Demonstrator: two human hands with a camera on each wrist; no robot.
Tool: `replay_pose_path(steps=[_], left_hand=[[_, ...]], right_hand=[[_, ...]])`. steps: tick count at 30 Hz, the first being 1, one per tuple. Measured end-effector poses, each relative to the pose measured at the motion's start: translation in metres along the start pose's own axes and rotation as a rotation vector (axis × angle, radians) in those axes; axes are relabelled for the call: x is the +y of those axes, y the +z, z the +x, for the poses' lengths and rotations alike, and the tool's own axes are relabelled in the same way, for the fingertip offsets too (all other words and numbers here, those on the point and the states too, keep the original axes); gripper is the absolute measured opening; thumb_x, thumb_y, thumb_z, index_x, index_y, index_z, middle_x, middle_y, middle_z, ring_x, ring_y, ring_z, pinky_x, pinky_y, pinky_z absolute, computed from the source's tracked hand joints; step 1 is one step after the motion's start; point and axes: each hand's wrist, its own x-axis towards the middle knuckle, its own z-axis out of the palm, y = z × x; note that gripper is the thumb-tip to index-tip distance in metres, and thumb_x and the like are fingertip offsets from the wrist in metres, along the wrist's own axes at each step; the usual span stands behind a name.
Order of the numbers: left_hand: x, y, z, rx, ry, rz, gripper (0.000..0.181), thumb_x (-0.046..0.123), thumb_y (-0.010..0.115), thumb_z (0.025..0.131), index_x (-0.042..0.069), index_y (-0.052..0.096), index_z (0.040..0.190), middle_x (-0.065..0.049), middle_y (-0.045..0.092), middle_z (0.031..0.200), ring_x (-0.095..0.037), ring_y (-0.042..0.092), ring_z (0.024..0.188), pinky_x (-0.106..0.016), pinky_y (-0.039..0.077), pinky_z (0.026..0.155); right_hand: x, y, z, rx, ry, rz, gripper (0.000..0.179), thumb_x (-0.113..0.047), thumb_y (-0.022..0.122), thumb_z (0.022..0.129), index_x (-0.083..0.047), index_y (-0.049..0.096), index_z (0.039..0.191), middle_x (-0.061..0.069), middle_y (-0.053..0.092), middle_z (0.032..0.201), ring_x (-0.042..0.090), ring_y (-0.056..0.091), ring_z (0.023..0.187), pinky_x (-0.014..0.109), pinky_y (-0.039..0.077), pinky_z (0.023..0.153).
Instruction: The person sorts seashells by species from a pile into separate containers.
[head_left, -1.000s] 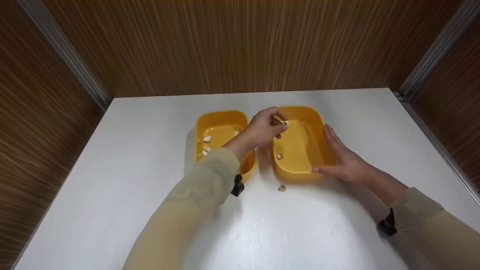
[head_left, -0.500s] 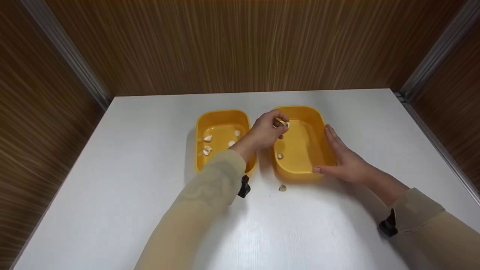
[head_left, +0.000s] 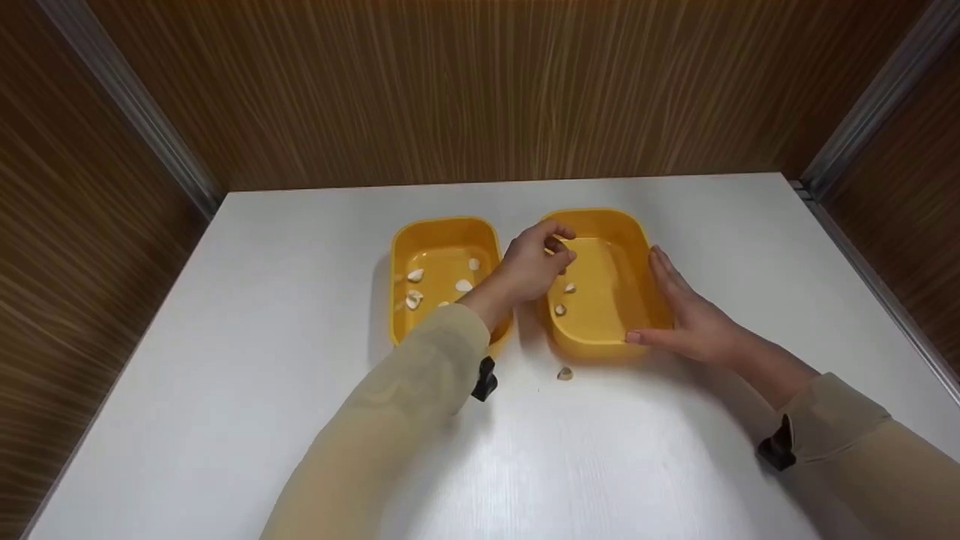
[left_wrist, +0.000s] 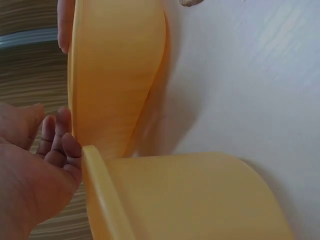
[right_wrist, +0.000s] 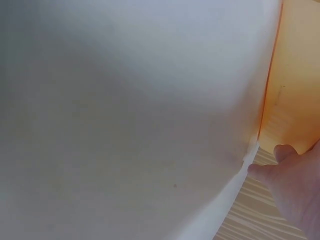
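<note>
My left hand (head_left: 534,259) hovers over the left side of the right yellow container (head_left: 600,352), fingers loosely curled with nothing between them. Below it, two small pale pieces that look like garlic cloves lie on the container floor: one clove (head_left: 570,288) close under the hand, another clove (head_left: 560,310) nearer the front. My right hand (head_left: 694,322) rests against the same container's near right corner, straight fingers along the outer wall and thumb at the front rim. Several whiter cloves, including one (head_left: 415,275), lie in the left yellow container (head_left: 395,315), partly hidden by my left forearm.
A single tan-brown clove (head_left: 565,373) lies on the white table (head_left: 525,465) in front of the right container. A narrow gap separates the two containers. Brown wood-grain panels (head_left: 480,90) enclose the table at the back and sides.
The clove pinched by my left hand has been let go and now lies in the right container. The left fingers have parted slightly; my right hand keeps its place.
</note>
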Motion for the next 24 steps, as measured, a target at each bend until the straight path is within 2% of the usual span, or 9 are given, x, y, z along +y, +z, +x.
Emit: replay_pose_path(steps=[6,9,13,17,24], left_hand=[[0.016,-0.003,-0.015,0.034,0.076,-0.031,0.023,0.012,0.065,0.107,0.009,0.064,0.130,-0.004,0.062,0.108,-0.021,0.067,0.094,-0.025,0.057,0.081],[0.025,-0.004,-0.027,0.022,0.105,-0.042,0.023,0.012,0.066,0.107,0.010,0.064,0.130,-0.004,0.062,0.108,-0.016,0.064,0.090,-0.025,0.058,0.082],[0.032,-0.004,-0.044,-0.013,0.128,-0.055,0.022,0.013,0.067,0.106,0.012,0.065,0.128,-0.002,0.064,0.107,-0.018,0.064,0.090,-0.025,0.059,0.078],[0.031,-0.002,-0.065,-0.063,0.134,-0.060,0.021,0.014,0.068,0.106,0.014,0.066,0.126,0.000,0.064,0.106,-0.022,0.065,0.091,-0.026,0.059,0.076],[0.020,-0.001,-0.100,-0.134,0.160,-0.058,0.020,0.016,0.069,0.105,0.015,0.067,0.125,0.002,0.065,0.108,-0.017,0.062,0.095,-0.025,0.056,0.083]], right_hand=[[0.000,-0.001,0.000,-0.008,0.002,-0.004,0.129,-0.045,0.085,0.090,-0.021,-0.013,0.170,0.000,-0.016,0.177,0.037,-0.003,0.163,0.067,0.011,0.125],[0.001,-0.001,0.001,-0.010,0.004,-0.013,0.129,-0.045,0.085,0.090,-0.020,-0.014,0.170,-0.001,-0.016,0.177,0.038,-0.003,0.162,0.067,0.011,0.125],[0.002,-0.002,0.000,-0.011,0.002,-0.018,0.128,-0.047,0.084,0.091,-0.020,-0.014,0.170,-0.001,-0.016,0.177,0.038,-0.004,0.162,0.068,0.011,0.125],[0.002,-0.001,-0.001,-0.015,0.000,-0.018,0.128,-0.048,0.083,0.091,-0.021,-0.014,0.170,0.000,-0.017,0.177,0.037,-0.004,0.162,0.069,0.010,0.124],[0.002,-0.001,-0.001,-0.008,-0.015,-0.027,0.128,-0.046,0.084,0.091,-0.018,-0.012,0.170,0.002,-0.016,0.177,0.036,-0.005,0.163,0.068,0.010,0.125]])
